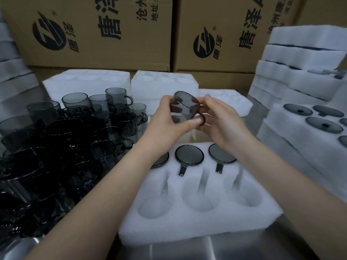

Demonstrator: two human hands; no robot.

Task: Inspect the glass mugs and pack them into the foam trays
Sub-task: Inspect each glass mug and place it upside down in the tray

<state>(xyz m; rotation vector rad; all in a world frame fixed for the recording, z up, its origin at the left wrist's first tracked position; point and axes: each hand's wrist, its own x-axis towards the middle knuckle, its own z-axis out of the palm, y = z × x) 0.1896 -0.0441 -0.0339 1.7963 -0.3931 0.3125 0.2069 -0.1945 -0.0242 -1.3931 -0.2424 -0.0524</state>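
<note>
A smoked-glass mug [185,107] is held in mid-air above the far edge of the foam tray [197,220], tilted so its base faces the camera. The left hand [169,119] is clamped around its body, fingers showing through the glass and thumb under the rim; the right hand [219,119] is closed on the handle side, steadying it.

The glass looks slick and the hold is fingertip-light, so turning it further could let it slip onto the packed mugs below and chip one. Seating it with the handle off its slot could tear the foam.

The tray on the desk [187,250] has six pockets: three in the far row hold mugs [189,154], the leftmost half hidden by the forearm, and three near pockets [201,194] stand empty. Loose mugs [78,117] crowd the left; I count well over a dozen, though the dark pile defies an exact tally. Filled trays [300,121] stack at right, and two cardboard cartons [90,30] stand behind.
</note>
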